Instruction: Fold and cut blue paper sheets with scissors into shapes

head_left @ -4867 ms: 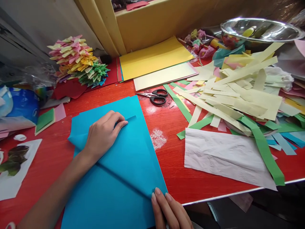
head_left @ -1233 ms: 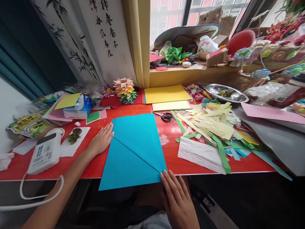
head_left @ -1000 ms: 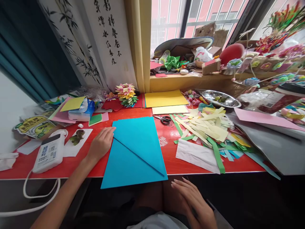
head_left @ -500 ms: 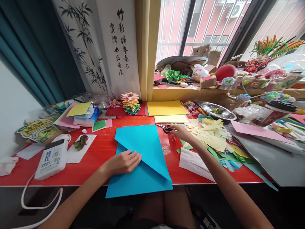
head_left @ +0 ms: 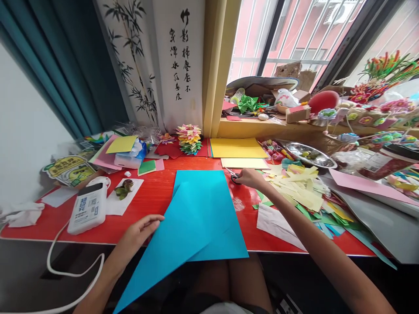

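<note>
A large sheet of blue paper [head_left: 199, 205] lies across the front of the red table over other blue paper. One part of it slants to the lower left, its corner hanging past the table edge. My left hand [head_left: 144, 229] has its thumb and fingers closed at the left margin of this slanting part; the fingertips are partly behind it. Beside the paper's upper right corner, my right hand [head_left: 250, 178] is closed around the black handles of a pair of scissors [head_left: 234, 176]. The scissors' blades point away to the upper left.
Yellow paper [head_left: 238, 148] lies at the back, beside a folded-paper ornament [head_left: 189, 139]. Paper strips [head_left: 294, 187] are heaped on the right, near a metal dish [head_left: 310, 155]. A white power bank [head_left: 87, 208] with a cable [head_left: 49, 261] rests on the left.
My left hand moved from the middle of the blue paper to its left edge. The folded flap now opens out toward the lower left. My right hand stays at the scissors; the view shifted slightly.
</note>
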Demonstrator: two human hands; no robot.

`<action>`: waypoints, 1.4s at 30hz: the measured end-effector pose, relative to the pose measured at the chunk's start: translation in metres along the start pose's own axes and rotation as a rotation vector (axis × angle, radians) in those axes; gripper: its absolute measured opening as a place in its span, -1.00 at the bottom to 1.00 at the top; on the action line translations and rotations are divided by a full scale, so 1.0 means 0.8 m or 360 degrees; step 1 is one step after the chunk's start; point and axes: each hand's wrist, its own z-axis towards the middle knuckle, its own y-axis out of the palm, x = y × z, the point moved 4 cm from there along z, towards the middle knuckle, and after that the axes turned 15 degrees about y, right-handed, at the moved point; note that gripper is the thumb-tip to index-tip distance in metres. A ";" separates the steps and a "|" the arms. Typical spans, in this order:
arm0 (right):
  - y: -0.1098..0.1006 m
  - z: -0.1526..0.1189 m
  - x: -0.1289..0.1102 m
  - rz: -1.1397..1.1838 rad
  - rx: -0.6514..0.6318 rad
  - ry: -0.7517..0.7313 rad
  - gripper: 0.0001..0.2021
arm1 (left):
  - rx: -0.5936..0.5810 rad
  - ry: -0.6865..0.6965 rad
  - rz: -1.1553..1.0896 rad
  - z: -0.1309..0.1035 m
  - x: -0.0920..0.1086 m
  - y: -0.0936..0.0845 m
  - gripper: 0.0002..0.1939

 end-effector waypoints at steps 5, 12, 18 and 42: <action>-0.015 -0.073 0.003 0.0397 -0.0123 -0.0169 -0.76 | -0.0020 -0.0047 0.0022 -0.025 -0.018 0.004 -0.40; 0.022 -0.242 0.054 0.1572 -0.0717 -0.0234 -0.56 | -0.0182 0.0175 0.0079 -0.042 -0.003 0.009 -0.66; 0.090 -0.300 0.104 0.1758 -0.0718 -0.0026 -0.49 | -0.0475 0.0123 -0.0071 -0.058 -0.002 0.032 -0.61; 0.164 -0.334 0.088 0.1726 -0.0809 0.0271 -0.58 | -0.0009 -0.0579 -0.0895 -0.095 -0.016 0.025 -0.49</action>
